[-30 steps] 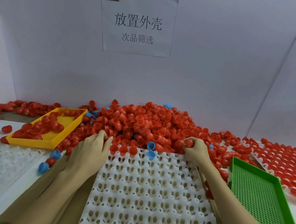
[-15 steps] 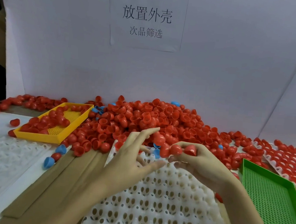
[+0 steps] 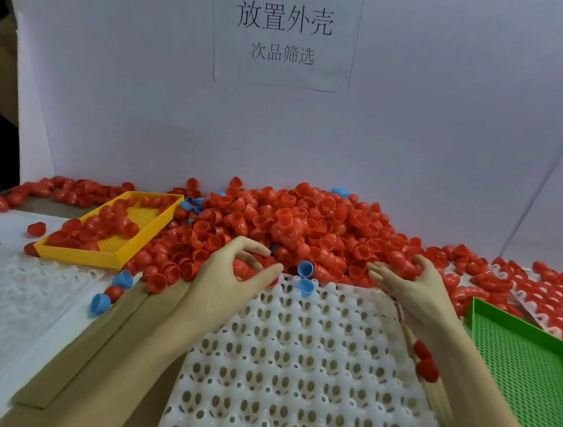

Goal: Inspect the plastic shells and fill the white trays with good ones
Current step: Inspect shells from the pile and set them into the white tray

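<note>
A large pile of red plastic shells [image 3: 289, 221] lies against the back wall. In front of it sits a white tray [image 3: 292, 369] with its cups bare; two blue shells [image 3: 305, 277] rest at its far edge. My left hand [image 3: 233, 274] hovers at the tray's far left corner, fingers and thumb curled round a red shell [image 3: 242, 265]. My right hand [image 3: 407, 284] is at the far right corner, palm turned inward, fingers spread and touching the foot of the pile, holding nothing.
A yellow tray [image 3: 154, 235] with several red shells stands at the left. To the right lies a green mesh tray [image 3: 526, 367], behind it a white tray full of red shells [image 3: 561, 295]. Another white tray [image 3: 8, 290] lies far left. Cardboard strips [image 3: 107, 334] and loose blue shells [image 3: 111, 291] border the centre tray.
Both hands have moved apart and back to the edge of the pile. My right hand no longer holds the red shells it pinched and has opened. The view has shifted closer.
</note>
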Demonstrator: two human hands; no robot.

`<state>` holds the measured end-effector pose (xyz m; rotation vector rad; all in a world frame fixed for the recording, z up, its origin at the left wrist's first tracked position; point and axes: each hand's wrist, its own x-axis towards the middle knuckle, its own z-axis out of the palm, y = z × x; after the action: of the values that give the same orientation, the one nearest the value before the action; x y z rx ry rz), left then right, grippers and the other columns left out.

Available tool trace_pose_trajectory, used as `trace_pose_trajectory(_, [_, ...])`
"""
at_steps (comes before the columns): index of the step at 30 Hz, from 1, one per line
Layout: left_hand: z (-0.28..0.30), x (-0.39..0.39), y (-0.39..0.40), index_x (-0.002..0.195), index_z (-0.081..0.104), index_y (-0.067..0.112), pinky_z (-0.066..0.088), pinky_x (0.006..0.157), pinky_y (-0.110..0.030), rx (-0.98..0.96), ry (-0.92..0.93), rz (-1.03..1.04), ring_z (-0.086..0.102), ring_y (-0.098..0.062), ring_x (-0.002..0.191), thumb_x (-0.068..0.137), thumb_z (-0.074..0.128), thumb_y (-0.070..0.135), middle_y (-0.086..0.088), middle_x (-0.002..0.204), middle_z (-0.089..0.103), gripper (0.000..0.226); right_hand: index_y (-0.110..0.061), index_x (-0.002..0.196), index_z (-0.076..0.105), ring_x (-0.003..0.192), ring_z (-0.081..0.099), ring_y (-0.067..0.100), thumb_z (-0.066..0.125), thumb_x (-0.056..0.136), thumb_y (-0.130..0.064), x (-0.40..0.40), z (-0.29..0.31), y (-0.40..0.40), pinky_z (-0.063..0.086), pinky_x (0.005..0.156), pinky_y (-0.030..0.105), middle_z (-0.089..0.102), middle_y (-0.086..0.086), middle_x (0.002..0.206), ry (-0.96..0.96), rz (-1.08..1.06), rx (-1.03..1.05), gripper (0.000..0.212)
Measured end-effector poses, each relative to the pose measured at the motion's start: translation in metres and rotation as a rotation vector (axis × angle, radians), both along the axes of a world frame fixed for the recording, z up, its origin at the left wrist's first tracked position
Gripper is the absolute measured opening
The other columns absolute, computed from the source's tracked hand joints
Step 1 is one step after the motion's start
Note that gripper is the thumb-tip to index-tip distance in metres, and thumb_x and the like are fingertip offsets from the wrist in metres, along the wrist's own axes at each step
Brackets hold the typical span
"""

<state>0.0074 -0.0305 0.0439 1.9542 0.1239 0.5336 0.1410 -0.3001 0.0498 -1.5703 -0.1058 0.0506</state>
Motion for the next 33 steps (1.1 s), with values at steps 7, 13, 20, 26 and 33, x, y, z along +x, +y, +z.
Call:
trace_pose_trajectory(7, [0.003, 0.0, 0.009, 0.121, 0.06, 0.035, 0.046, 0.072, -0.003, 0.027, 0.02, 0.037, 0.059, 0.01, 0.099, 0.091, 0.076, 0.02, 0.009, 0.11, 0.064, 0.037, -0.033, 0.162, -0.015, 0.116, 0.07, 0.018, 0.053, 0.103, 0.005, 0.007, 0.002, -0.008, 0.06, 0.084, 0.023, 0.059, 0.021, 0.138, -0.14, -0.004, -0.066, 0.098])
trace_pose_trajectory(13, [0.007, -0.005, 0.0, 0.123, 0.057, 0.034, 0.051, 0.072, -0.008, -0.121, 0.09, -0.08, 0.072, 0.002, 0.086, 0.077, 0.09, 0.036, 0.003, 0.097, 0.077, 0.058, -0.026, 0.133, 0.064, 0.091, 0.077, 0.017, 0.057, 0.102, -0.002, -0.028, 0.018, 0.003, 0.062, 0.077, 0.026, 0.078, 0.007, 0.108, -0.326, 0.136, -0.3, 0.04])
trace_pose_trajectory(20, [0.002, -0.009, -0.02, 0.135, 0.053, 0.033, 0.058, 0.089, -0.021, -0.126, 0.076, -0.355, 0.077, -0.013, 0.098, 0.074, 0.095, 0.02, 0.003, 0.103, 0.079, 0.076, -0.029, 0.117, 0.076, 0.085, 0.075, 0.022, 0.066, 0.101, -0.018, -0.076, 0.04, 0.042, 0.06, 0.075, 0.029, 0.078, 0.003, 0.097, -0.466, 0.658, -0.4, 0.021])
trace_pose_trajectory(26, [-0.002, -0.009, -0.022, 0.137, 0.053, 0.036, 0.053, 0.095, -0.014, 0.02, -0.027, -0.313, 0.073, -0.002, 0.102, 0.078, 0.092, 0.025, 0.015, 0.103, 0.079, 0.072, -0.022, 0.104, 0.079, 0.086, 0.073, 0.024, 0.069, 0.099, -0.019, -0.075, 0.033, 0.043, 0.058, 0.074, 0.03, 0.077, 0.006, 0.097, -0.36, 0.622, -0.313, 0.012])
trace_pose_trajectory(33, [-0.006, -0.009, -0.026, 0.149, 0.048, 0.03, 0.049, 0.102, -0.019, 0.515, -0.221, -0.161, 0.062, 0.004, 0.116, 0.092, 0.078, 0.033, 0.012, 0.12, 0.073, 0.065, -0.03, 0.098, 0.081, 0.07, 0.068, 0.005, 0.075, 0.092, -0.038, -0.076, 0.025, 0.048, 0.052, 0.07, 0.015, 0.078, -0.004, 0.088, -0.288, 0.599, -0.448, 0.012])
